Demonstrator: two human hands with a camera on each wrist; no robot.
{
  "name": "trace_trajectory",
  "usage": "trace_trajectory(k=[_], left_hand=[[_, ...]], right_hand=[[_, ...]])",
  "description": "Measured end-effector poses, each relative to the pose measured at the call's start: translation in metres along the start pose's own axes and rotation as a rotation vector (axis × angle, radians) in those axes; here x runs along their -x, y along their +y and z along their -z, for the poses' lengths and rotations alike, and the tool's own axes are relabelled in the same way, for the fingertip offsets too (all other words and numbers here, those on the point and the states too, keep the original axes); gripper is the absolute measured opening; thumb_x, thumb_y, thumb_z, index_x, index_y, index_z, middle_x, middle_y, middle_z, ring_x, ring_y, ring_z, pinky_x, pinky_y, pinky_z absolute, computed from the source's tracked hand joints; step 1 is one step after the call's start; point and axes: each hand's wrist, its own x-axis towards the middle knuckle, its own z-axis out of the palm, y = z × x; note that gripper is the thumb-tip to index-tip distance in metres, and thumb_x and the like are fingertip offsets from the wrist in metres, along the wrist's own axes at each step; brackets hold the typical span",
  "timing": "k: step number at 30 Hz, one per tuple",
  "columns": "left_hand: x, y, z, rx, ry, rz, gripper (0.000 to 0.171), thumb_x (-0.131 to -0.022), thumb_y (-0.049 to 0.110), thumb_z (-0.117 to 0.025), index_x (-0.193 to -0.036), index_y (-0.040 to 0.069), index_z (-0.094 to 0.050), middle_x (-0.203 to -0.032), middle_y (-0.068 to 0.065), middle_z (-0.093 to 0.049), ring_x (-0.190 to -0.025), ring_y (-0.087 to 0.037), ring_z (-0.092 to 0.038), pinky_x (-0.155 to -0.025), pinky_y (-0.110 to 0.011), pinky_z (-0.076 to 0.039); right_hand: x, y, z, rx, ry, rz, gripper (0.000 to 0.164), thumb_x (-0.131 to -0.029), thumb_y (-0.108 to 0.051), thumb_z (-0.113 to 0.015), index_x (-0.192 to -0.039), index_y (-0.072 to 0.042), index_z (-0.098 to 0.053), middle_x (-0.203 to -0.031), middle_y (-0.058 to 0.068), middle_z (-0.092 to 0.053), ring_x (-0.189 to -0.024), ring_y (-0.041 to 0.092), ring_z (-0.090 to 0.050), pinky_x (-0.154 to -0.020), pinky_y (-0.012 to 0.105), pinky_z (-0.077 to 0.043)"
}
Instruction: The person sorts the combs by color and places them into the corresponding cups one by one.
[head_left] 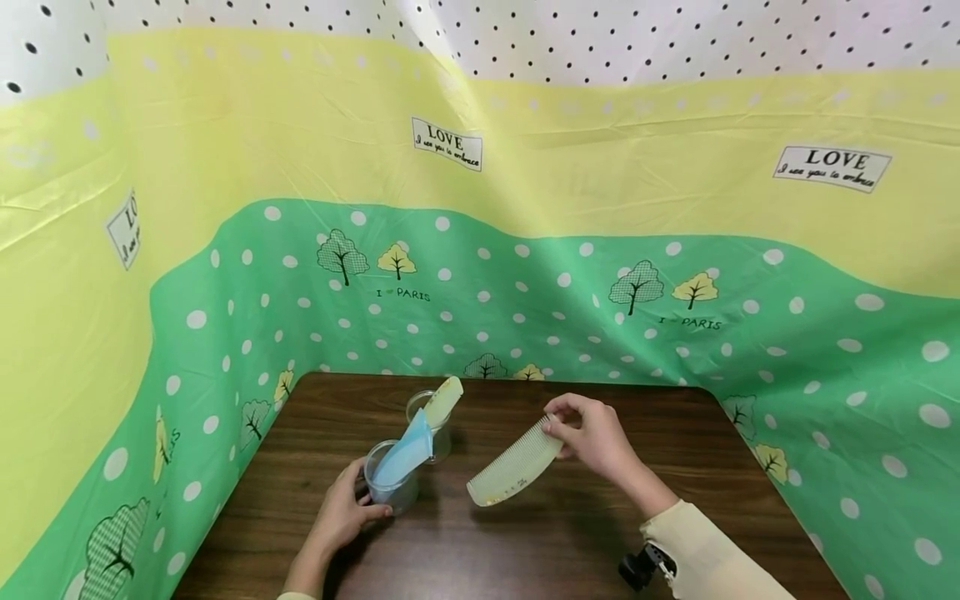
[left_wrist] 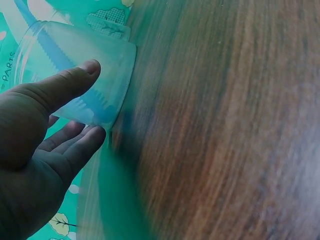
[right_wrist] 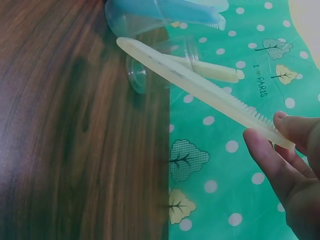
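My right hand pinches one end of a pale yellow comb between thumb and fingers. The comb slants down to the left above the table, its teeth facing up and left. On the left, my other hand grips a clear plastic cup from the side, thumb near and fingers around it. A blue comb leans in that cup, its top sticking out past the rim. Just behind stands a second clear cup, with another pale yellow comb leaning out of it.
The dark wooden table carries both cups on its left half. A green and yellow printed cloth hangs around the back and sides. A black device is strapped at the right sleeve.
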Motion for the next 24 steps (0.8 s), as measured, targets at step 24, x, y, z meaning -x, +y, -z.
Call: trace_trajectory(k=[24], left_hand=[[0.000, 0.000, 0.001, 0.036, -0.011, -0.002, 0.094, -0.063, -0.004, -0.095, -0.145, 0.000, -0.048, -0.142, -0.028, -0.053, -0.131, -0.048, -0.055, -0.100, -0.042, -0.061]], right_hand=[[-0.008, -0.020, 0.008, -0.063, 0.085, 0.066, 0.022, -0.093, -0.012, -0.078, -0.109, -0.001, -0.069, -0.092, 0.016, -0.066, -0.072, 0.021, -0.074, -0.054, 0.037, -0.066]])
